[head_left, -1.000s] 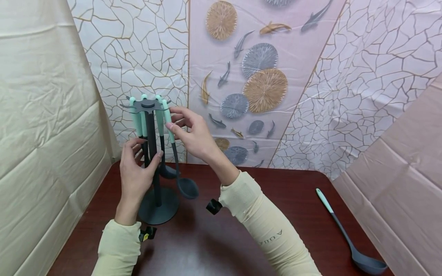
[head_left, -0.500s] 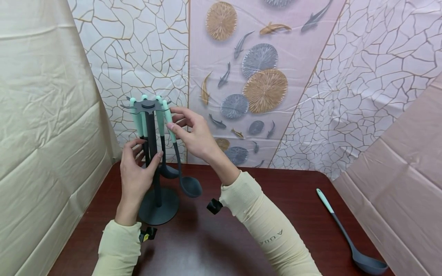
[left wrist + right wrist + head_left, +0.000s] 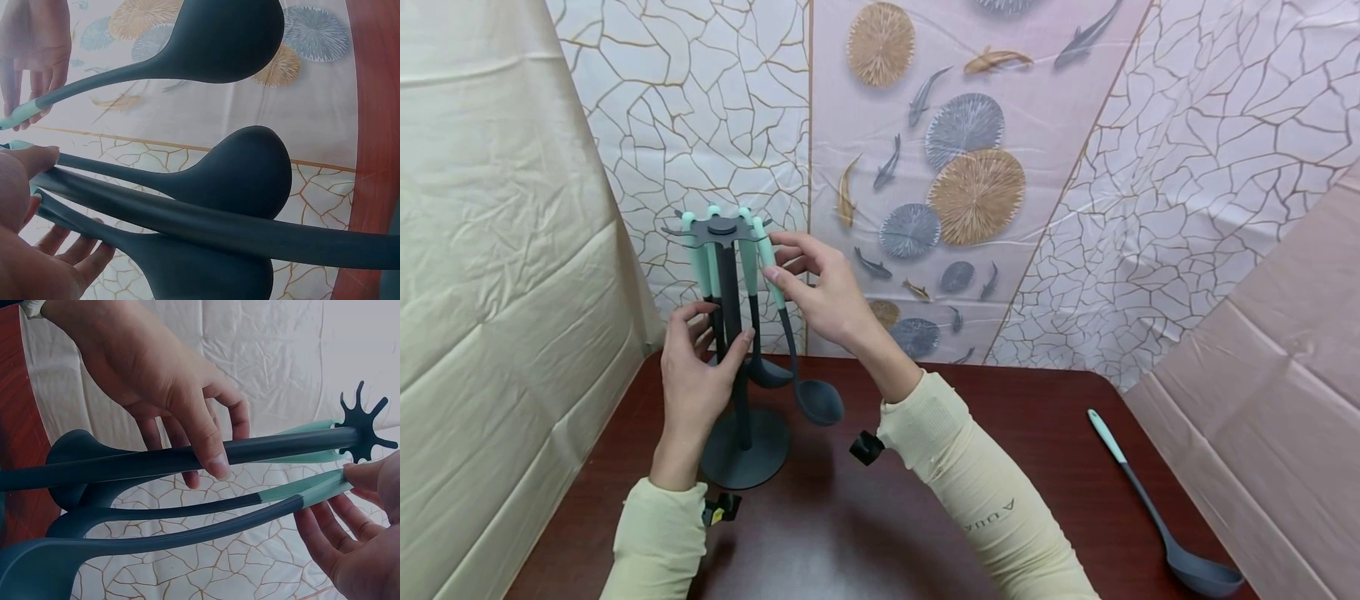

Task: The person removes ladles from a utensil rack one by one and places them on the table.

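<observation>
A dark utensil stand (image 3: pixel 747 462) with a round base and a hooked top stands upright at the table's left. My left hand (image 3: pixel 696 383) grips its pole, thumb in front and fingers behind, beside the hanging utensils. On the stand's right side, my right hand (image 3: pixel 823 287) pinches the mint handle of a dark spoon (image 3: pixel 820 402). That handle's top is at the hook ring; whether it hangs freely there I cannot tell. Several other mint-handled utensils hang around the pole (image 3: pixel 281 445), including another round-bowled one (image 3: pixel 250 169) seen in the left wrist view.
A dark ladle (image 3: pixel 1198 571) with a mint handle lies at the right end of the brown table (image 3: pixel 1000 433). Patterned cloth (image 3: pixel 910 167) hangs behind the table, and plain cloth walls (image 3: pixel 512 292) rise on both sides.
The bowl of the held spoon has swung right and slightly up, away from the pole. My right hand has shifted a little right with its handle; my left hand stays put.
</observation>
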Action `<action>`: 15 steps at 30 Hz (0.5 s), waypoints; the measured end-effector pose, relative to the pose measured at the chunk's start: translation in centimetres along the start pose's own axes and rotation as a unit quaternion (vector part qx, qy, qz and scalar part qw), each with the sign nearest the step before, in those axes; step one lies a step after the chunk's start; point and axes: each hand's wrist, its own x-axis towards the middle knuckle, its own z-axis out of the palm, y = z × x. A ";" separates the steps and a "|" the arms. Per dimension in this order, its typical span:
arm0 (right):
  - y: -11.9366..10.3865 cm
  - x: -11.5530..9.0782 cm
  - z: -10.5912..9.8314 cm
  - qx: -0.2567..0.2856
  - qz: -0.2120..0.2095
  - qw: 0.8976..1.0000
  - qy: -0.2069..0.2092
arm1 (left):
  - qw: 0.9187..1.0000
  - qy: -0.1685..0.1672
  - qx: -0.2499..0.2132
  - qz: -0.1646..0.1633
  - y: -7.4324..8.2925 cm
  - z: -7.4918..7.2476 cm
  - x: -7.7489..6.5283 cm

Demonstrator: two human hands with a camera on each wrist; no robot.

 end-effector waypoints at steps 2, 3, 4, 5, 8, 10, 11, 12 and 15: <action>0.0 0.0 0.0 0.001 0.000 1.000 0.001 | 1.000 -0.001 0.001 0.000 0.0 0.0 0.0; 0.0 0.0 0.0 0.001 0.000 1.000 0.002 | 1.000 -0.001 0.002 0.000 0.0 0.0 0.0; -0.1 0.0 0.0 0.002 -0.001 1.000 0.003 | 1.000 -0.002 0.001 0.001 0.0 0.0 0.0; -0.1 0.0 0.0 0.003 -0.002 1.000 0.005 | 1.000 -0.002 0.001 0.001 0.0 0.0 0.0; -0.1 0.0 0.0 0.009 -0.002 1.000 0.011 | 1.000 -0.002 0.001 0.003 0.0 -0.1 0.0; -0.1 0.1 -0.1 0.012 -0.004 1.000 0.013 | 1.000 -0.001 0.000 0.003 0.0 -0.1 0.0; -0.1 0.1 -0.2 0.012 -0.005 1.000 0.014 | 1.000 -0.002 0.001 0.003 0.0 -0.1 0.0; -0.1 0.1 -0.2 0.012 -0.005 1.000 0.013 | 1.000 -0.002 0.001 0.003 0.1 -0.1 0.0; -0.1 0.1 -0.3 0.008 -0.007 1.000 0.013 | 1.000 -0.004 0.002 0.004 0.1 -0.1 0.0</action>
